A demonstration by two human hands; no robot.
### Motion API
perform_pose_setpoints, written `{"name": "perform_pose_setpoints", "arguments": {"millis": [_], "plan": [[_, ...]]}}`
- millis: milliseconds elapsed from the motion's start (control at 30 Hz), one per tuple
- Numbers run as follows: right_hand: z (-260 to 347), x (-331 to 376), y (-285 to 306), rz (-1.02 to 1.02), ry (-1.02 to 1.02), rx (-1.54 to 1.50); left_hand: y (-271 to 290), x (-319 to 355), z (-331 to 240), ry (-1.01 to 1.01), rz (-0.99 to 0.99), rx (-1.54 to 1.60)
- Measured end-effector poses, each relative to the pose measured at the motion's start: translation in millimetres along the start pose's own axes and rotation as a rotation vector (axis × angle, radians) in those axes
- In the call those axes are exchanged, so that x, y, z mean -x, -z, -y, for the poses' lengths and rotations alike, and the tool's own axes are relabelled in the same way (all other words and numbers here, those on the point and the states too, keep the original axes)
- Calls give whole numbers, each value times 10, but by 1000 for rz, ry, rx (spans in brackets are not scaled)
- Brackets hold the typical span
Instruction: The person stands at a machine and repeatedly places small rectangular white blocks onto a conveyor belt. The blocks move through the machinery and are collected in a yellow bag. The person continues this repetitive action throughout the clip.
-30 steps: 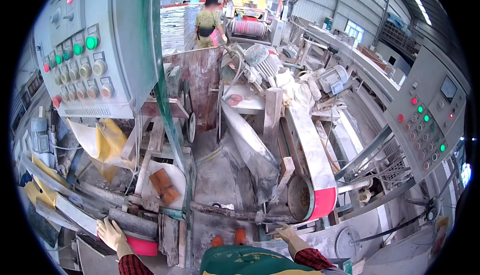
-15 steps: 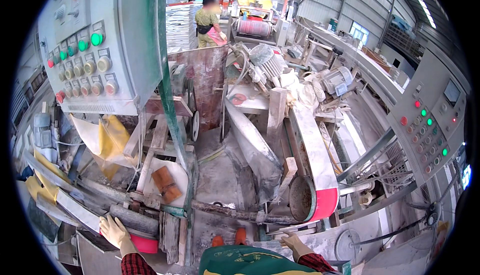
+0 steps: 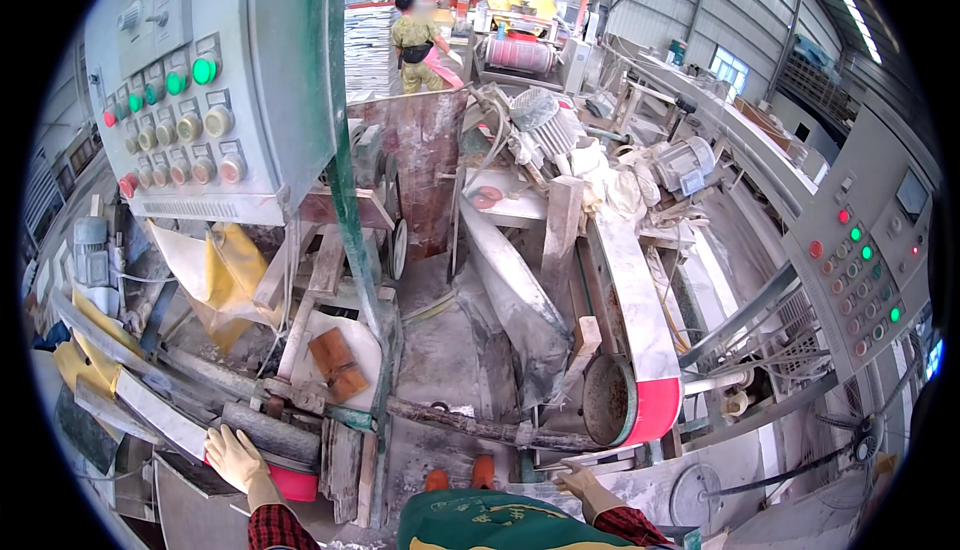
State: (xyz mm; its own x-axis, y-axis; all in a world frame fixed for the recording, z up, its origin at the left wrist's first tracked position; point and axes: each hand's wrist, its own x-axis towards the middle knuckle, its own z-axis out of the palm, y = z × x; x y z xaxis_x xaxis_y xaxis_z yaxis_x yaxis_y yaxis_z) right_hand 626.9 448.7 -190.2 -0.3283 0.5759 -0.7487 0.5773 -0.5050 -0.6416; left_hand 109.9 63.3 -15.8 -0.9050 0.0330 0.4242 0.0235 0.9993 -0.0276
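My left hand (image 3: 236, 460), in a pale glove, lies with fingers stretched out on the white belt (image 3: 165, 416) at the lower left, where its red end (image 3: 296, 485) curves round. A grey roller (image 3: 272, 434) sits just beyond the fingers. My right hand (image 3: 582, 484), gloved alike, hovers or rests beside the grey machine bed (image 3: 640, 480) at the lower right; contact cannot be made out. Its fingers point left, look extended, and nothing shows in them. Both hands are on either side of my green apron (image 3: 490, 522).
A control cabinet (image 3: 200, 80) hangs at the left, another panel (image 3: 868, 250) stands at the right. A second belt (image 3: 632, 300) with a red end (image 3: 658, 408) runs forward. Motors (image 3: 548, 125) and a brown board (image 3: 425, 165) stand beyond. Another person (image 3: 418, 50) works at the back.
The whole view has shifted slightly to the right and down. Both hands keep nearly the same places and poses. The far person's arm has moved a little.
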Motion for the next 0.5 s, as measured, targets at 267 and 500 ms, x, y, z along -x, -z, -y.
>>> {"name": "perform_pose_setpoints", "arguments": {"millis": [267,500], "plan": [[94,86,-73,8,-15,-20,4,58,-2,-20,-62,8],[28,14,-38,13,19,49,41,104,-61,-35,-83,28]]}}
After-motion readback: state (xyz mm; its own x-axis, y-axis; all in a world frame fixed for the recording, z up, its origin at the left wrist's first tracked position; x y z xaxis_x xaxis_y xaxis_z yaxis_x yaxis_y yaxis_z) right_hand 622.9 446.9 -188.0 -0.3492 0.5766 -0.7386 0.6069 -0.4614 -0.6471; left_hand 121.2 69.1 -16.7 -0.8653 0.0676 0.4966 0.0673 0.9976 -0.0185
